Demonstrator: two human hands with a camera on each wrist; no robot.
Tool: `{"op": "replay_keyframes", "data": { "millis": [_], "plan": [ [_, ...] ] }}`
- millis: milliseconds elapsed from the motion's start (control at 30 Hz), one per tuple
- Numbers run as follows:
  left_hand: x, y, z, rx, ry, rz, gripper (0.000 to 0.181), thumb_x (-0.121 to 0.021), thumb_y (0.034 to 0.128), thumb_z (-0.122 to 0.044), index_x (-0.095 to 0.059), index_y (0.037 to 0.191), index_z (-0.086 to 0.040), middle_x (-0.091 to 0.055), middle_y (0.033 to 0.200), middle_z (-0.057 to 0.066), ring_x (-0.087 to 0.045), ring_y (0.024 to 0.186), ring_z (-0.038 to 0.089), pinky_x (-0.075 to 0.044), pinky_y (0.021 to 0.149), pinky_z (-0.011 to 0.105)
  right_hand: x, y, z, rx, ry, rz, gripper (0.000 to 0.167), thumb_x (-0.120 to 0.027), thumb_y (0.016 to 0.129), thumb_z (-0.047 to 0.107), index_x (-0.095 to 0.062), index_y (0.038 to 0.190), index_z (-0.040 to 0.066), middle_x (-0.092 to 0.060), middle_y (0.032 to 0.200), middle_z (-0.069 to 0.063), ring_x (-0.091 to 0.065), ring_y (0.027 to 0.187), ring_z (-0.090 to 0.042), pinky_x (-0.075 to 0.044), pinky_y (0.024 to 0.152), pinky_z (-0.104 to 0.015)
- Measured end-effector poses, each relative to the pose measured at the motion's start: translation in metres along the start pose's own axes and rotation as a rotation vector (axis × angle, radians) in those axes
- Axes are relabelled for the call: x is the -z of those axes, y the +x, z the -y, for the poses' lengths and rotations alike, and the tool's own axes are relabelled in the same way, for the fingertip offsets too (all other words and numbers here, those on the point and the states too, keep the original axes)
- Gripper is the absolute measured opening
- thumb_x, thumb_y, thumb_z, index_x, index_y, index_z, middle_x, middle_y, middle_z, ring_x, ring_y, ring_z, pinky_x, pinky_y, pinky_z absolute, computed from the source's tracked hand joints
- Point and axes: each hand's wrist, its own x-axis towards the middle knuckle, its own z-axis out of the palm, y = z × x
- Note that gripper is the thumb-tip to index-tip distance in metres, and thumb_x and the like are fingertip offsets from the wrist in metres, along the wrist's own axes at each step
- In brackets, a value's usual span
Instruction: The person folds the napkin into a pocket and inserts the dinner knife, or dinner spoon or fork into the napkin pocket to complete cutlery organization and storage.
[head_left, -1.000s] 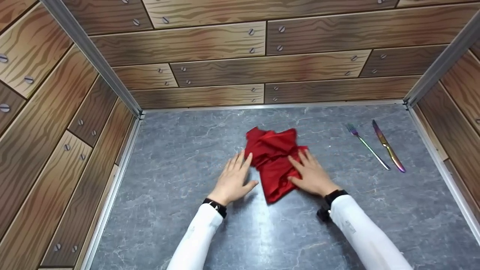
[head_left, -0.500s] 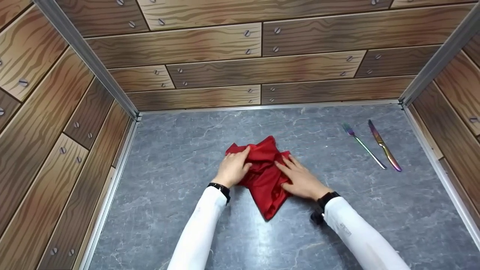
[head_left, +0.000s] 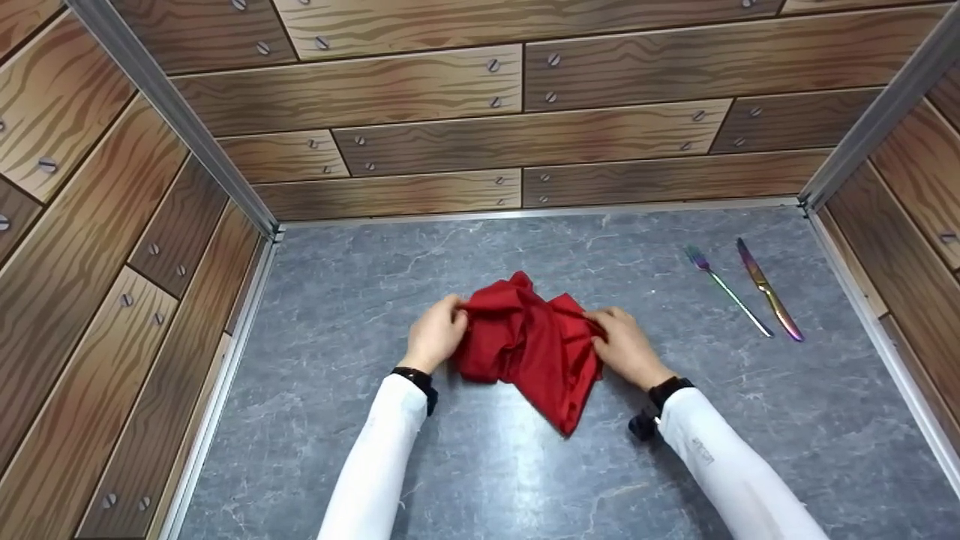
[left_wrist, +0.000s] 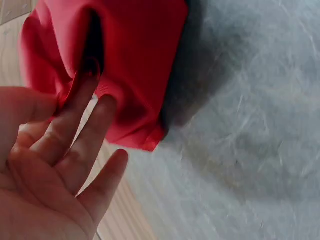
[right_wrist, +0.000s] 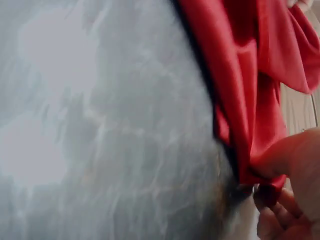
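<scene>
A crumpled red cloth (head_left: 525,337) lies between both hands on the grey tabletop, one corner pointing toward the person. At its left edge the left hand (head_left: 436,334) pinches a fold between thumb and fingers; in the left wrist view the edge of the cloth (left_wrist: 140,60) is caught there while the other fingers (left_wrist: 90,135) spread apart. On the opposite side, the right hand (head_left: 626,345) pinches the right edge. The right wrist view has the thumb (right_wrist: 280,157) pressing the cloth (right_wrist: 240,75) against the fingers beneath.
To the right lie a rainbow-coloured fork (head_left: 727,291) and a matching knife (head_left: 769,290), side by side on the marbled grey surface (head_left: 337,300). Wood-patterned walls (head_left: 435,82) with metal edging enclose the back and both sides.
Both hands went from lying flat with spread fingers at the cloth to pinching its two edges. The left hand moved outward to the left, and the cloth has shifted and spread wider.
</scene>
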Motion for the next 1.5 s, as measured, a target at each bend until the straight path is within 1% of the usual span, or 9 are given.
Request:
{"op": "replay_keyframes", "data": {
  "millis": [233,500,767,1067,1167,1267,1367,1433,1500],
  "plan": [
    [0.023,0.002,0.011,0.007,-0.224,-0.195,0.021,-0.056,0.0951,-0.008,-0.071,0.109,-0.011,-0.071,0.101,0.003,-0.064,0.092,0.02,-0.052,0.083,0.04,0.011,0.004,-0.003,-0.139,0.187,-0.05,0.052,-0.059,0.086,-0.006,-0.061,0.138,-0.002,-0.061,0.129,-0.027,-0.057,0.119,-0.041,-0.046,0.101,-0.054],
    [0.043,-0.002,0.036,0.004,-0.307,-0.244,0.018,-0.054,0.0921,0.0,-0.068,0.103,-0.006,-0.068,0.099,0.007,-0.061,0.092,0.021,-0.049,0.083,0.037,0.03,0.007,-0.012,-0.228,0.338,-0.212,0.044,-0.055,0.087,-0.009,-0.065,0.129,-0.003,-0.067,0.121,-0.023,-0.058,0.101,-0.028,-0.045,0.083,-0.027],
    [0.056,-0.018,0.067,0.03,-0.219,-0.143,0.015,-0.059,0.0909,-0.005,-0.067,0.103,-0.007,-0.07,0.108,0.011,-0.064,0.106,0.027,-0.049,0.094,0.044,0.047,0.002,-0.026,-0.26,0.397,-0.28,0.049,-0.051,0.089,-0.011,-0.058,0.137,-0.005,-0.06,0.135,-0.027,-0.055,0.11,-0.029,-0.039,0.088,-0.019],
    [0.055,-0.036,0.089,0.019,-0.026,0.045,0.013,-0.062,0.0879,-0.004,-0.066,0.097,-0.011,-0.07,0.098,0.007,-0.063,0.091,0.024,-0.051,0.084,0.042,0.055,-0.003,-0.038,-0.301,0.371,-0.328,0.045,-0.052,0.093,-0.01,-0.061,0.137,-0.004,-0.061,0.132,-0.026,-0.054,0.099,-0.026,-0.041,0.077,-0.016],
    [0.053,-0.038,0.086,0.029,0.051,0.109,0.018,-0.064,0.0871,-0.008,-0.067,0.104,-0.01,-0.068,0.103,0.007,-0.062,0.096,0.026,-0.05,0.088,0.043,0.053,-0.005,-0.041,-0.279,0.338,-0.352,0.041,-0.056,0.096,-0.006,-0.06,0.137,-0.005,-0.059,0.128,-0.028,-0.054,0.099,-0.027,-0.04,0.08,-0.019],
    [0.052,-0.038,0.075,0.042,0.081,0.138,0.045,-0.063,0.0876,-0.018,-0.063,0.131,-0.008,-0.062,0.128,0.011,-0.057,0.121,0.03,-0.045,0.104,0.046,0.054,-0.013,-0.043,-0.248,0.277,-0.384,0.041,-0.061,0.097,0.0,-0.058,0.138,-0.005,-0.055,0.126,-0.027,-0.054,0.1,-0.031,-0.039,0.084,-0.027],
    [0.05,-0.034,0.059,0.039,0.075,0.143,0.068,-0.06,0.0919,-0.031,-0.045,0.154,-0.009,-0.048,0.151,0.013,-0.041,0.142,0.033,-0.035,0.116,0.048,0.054,-0.023,-0.046,-0.219,0.214,-0.417,0.039,-0.062,0.097,0.002,-0.059,0.136,-0.005,-0.053,0.128,-0.026,-0.056,0.105,-0.036,-0.041,0.09,-0.038],
    [0.046,-0.031,0.048,0.015,0.082,0.146,0.07,-0.058,0.0959,-0.041,-0.042,0.157,-0.01,-0.046,0.155,0.013,-0.039,0.144,0.034,-0.033,0.117,0.049,0.055,-0.029,-0.048,-0.188,0.162,-0.427,0.034,-0.06,0.096,0.001,-0.062,0.128,-0.006,-0.056,0.125,-0.026,-0.056,0.107,-0.039,-0.042,0.093,-0.046],
    [0.041,-0.031,0.037,-0.001,0.098,0.156,0.067,-0.056,0.0981,-0.051,-0.051,0.151,-0.011,-0.054,0.149,0.012,-0.047,0.139,0.033,-0.038,0.114,0.048,0.055,-0.035,-0.05,-0.146,0.114,-0.406,0.026,-0.059,0.093,-0.002,-0.066,0.119,-0.006,-0.061,0.117,-0.026,-0.058,0.106,-0.042,-0.043,0.093,-0.051]
  ]
}}
